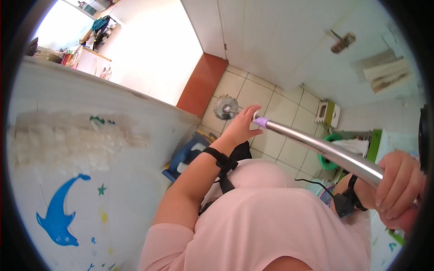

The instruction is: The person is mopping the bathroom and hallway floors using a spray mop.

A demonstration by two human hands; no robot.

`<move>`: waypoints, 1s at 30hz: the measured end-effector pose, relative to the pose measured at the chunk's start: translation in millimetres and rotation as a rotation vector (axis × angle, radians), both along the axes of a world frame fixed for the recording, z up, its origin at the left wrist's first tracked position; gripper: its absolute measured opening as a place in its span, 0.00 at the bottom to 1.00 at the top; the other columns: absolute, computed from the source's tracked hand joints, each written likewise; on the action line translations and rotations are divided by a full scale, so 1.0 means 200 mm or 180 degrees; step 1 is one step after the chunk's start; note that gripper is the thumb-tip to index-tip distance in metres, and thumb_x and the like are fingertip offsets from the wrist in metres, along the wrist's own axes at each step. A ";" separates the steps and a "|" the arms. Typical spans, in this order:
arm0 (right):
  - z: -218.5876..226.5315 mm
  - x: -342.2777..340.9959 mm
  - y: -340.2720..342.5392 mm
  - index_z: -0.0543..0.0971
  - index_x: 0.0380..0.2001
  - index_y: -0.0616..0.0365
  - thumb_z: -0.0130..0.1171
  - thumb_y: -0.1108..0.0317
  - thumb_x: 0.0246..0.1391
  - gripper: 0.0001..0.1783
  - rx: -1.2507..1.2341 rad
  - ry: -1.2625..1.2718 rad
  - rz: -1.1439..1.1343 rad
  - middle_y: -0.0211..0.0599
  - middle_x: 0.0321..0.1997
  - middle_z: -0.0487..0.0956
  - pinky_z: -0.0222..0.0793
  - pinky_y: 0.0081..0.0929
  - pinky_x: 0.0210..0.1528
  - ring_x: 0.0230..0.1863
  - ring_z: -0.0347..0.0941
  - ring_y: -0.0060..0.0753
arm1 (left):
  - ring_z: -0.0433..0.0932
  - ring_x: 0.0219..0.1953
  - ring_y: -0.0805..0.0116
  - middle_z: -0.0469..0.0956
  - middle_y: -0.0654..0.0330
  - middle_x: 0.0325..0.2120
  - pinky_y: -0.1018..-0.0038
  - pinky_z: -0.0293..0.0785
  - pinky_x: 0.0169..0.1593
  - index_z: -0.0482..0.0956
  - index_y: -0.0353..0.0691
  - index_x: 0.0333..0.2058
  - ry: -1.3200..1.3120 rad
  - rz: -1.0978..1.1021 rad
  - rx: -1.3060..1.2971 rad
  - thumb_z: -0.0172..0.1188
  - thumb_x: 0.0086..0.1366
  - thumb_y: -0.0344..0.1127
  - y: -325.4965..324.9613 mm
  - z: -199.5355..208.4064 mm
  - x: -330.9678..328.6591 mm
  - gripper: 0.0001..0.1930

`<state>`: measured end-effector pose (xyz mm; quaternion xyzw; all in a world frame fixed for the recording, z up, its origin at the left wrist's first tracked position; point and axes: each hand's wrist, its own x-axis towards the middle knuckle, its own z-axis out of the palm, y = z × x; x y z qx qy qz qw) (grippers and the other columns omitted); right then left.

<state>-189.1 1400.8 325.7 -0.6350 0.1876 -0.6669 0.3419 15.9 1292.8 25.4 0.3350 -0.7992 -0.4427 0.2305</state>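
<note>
A round mop head [226, 107] with a clear disc and grey fringe is over the tiled floor at the upper middle. Its shiny metal pole [321, 147] slants down to the right and has a purple collar [261, 121] near the head. My right hand [398, 189] is wrapped round the pole's upper end at the right. Close to the collar, my left hand [242, 126] lies over the lower pole, thumb and fingers apart; it hides part of the pole, and whether the palm touches it I cannot tell. Both wrists wear black straps.
A white door [289, 40] with a metal handle [342, 41] stands at the upper right. A red-brown threshold [202, 86] borders a bright room. Left is a wall with a blue dolphin sticker [61, 217]. A blue plastic item [185, 158] and a green basin [326, 160] stand low down.
</note>
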 end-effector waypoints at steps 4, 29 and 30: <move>0.04 0.01 -0.43 0.68 0.33 0.44 0.45 0.57 0.55 0.07 -0.0301 -0.0068 0.0993 0.32 0.15 0.66 0.61 0.22 0.15 0.15 0.61 0.27 | 0.71 0.41 0.56 0.73 0.56 0.35 0.70 0.64 0.49 0.72 0.44 0.36 -0.0632 -0.0335 0.0532 0.64 0.44 0.31 -0.44 0.05 0.05 0.18; -1.40 0.93 -2.99 0.62 0.50 0.61 0.50 0.46 0.51 0.32 0.2531 0.1982 0.2322 0.48 0.51 0.64 0.54 0.32 0.54 0.54 0.58 0.36 | 0.72 0.42 0.66 0.75 0.55 0.34 0.71 0.67 0.46 0.73 0.35 0.33 0.0938 0.3826 -0.0150 0.57 0.56 0.30 -1.96 0.01 0.74 0.07; -1.52 0.97 -3.04 0.62 0.50 0.61 0.50 0.46 0.51 0.32 0.2568 0.1994 0.2332 0.48 0.51 0.64 0.54 0.32 0.54 0.54 0.58 0.36 | 0.73 0.42 0.65 0.75 0.54 0.34 0.71 0.66 0.47 0.71 0.34 0.30 0.1083 0.4031 0.0042 0.54 0.59 0.28 -1.96 0.04 0.76 0.03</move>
